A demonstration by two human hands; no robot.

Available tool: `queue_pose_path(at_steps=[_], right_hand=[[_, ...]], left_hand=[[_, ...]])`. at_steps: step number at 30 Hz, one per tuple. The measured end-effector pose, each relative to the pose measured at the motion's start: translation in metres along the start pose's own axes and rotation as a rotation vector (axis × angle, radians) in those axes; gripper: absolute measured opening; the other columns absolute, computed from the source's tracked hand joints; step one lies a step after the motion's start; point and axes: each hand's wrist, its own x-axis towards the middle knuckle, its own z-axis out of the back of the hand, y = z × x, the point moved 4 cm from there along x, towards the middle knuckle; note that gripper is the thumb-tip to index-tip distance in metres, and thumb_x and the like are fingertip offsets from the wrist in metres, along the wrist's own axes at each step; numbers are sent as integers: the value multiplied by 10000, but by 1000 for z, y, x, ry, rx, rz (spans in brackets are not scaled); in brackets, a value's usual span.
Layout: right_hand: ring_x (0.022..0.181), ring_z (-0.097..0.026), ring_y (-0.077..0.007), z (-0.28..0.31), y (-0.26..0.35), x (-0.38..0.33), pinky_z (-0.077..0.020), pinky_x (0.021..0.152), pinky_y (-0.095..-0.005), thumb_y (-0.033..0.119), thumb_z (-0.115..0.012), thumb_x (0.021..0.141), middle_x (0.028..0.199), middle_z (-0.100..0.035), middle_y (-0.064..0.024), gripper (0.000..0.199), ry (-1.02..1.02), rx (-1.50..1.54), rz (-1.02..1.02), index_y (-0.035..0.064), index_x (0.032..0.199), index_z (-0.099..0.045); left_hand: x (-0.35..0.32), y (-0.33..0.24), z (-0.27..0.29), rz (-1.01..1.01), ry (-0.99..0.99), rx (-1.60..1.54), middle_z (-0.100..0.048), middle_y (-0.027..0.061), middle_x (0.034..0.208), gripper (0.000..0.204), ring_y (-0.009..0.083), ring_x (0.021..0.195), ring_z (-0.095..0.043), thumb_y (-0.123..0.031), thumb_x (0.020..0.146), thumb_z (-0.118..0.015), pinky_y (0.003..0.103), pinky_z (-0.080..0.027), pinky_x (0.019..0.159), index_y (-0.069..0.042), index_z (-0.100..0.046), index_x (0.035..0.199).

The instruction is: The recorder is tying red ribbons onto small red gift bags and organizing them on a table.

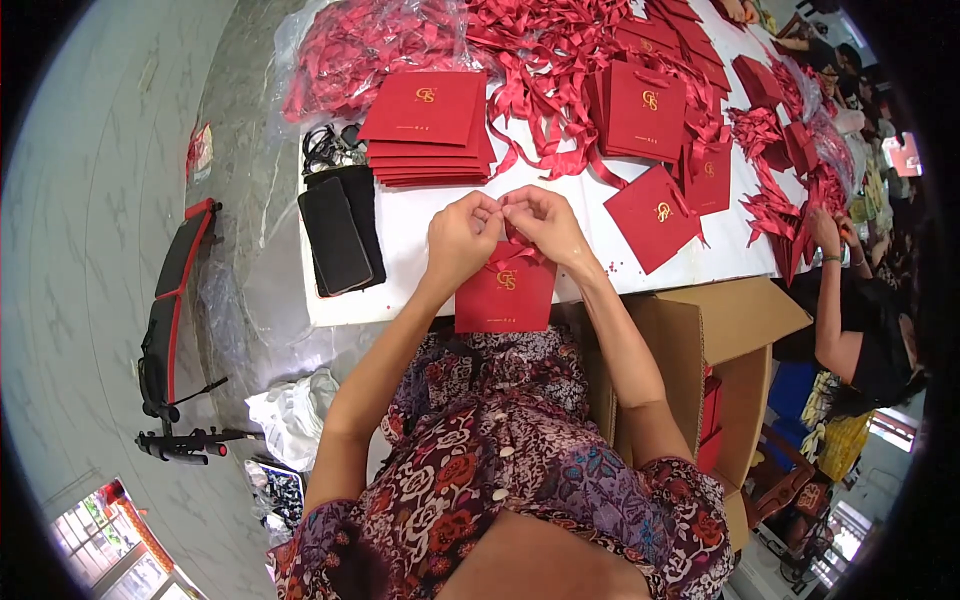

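Observation:
A small red paper gift bag (504,310) with a gold emblem lies at the table's front edge, close to my body. Above its top edge, my left hand (464,235) and my right hand (549,226) meet with their fingertips pinched together. A red ribbon (514,250) runs from the bag up to the pinched fingers; its upper end is mostly hidden by them. To the far left of my hands is a stack of flat red bags (424,110). Off to the right, a red bag with a ribbon handle (652,218) lies tilted on the white tabletop.
A black phone (334,238) lies left on a dark cloth. Loose red ribbons (545,105) and a plastic bag of ribbons (375,50) cover the table's back. More red bags (645,112) stand beyond. An open cardboard box (655,345) stands at my right; a co-worker's arm (832,300) is farther right.

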Motion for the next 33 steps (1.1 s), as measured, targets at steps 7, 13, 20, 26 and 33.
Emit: queue_pose_path(at_steps=[7,13,20,26,33], right_hand=[[669,-559,-32,26,11,0,-443,588,-191,69,-622,945,808,-642,11,112,-50,38,50,-18,1008,-651],[700,-547,-20,51,11,1,-433,648,-179,134,-639,958,822,-642,38,134,-188,105,29,28,1034,-668],[672,-562,-28,66,1,3,-443,609,-182,165,-653,948,801,-642,50,98,-356,347,-71,81,995,-672],[666,-532,-25,52,-2,6,-411,590,-194,173,-669,938,797,-641,46,119,-345,367,-76,63,982,-680],[722,-541,-29,71,6,22,-406,663,-200,188,-663,947,817,-654,38,165,-378,23,104,38,1013,-676]], left_hand=[[-5,12,18,-348,-123,-33,-706,36,904,332,54,714,-576,-213,850,-766,233,-467,654,-54,-690,1130],[-30,52,24,124,510,-241,-693,23,954,437,66,807,-617,-156,860,-772,231,-492,716,-34,-607,1246],[-63,35,18,206,484,-943,-668,46,1159,487,118,1002,-637,-24,834,-754,270,-522,861,-26,-578,1288],[-77,28,7,205,172,-687,-683,63,1130,416,138,999,-645,-41,885,-711,299,-520,890,10,-583,1277],[-89,7,36,125,206,-538,-702,71,1068,351,125,962,-648,-42,896,-694,286,-522,866,53,-609,1223]])
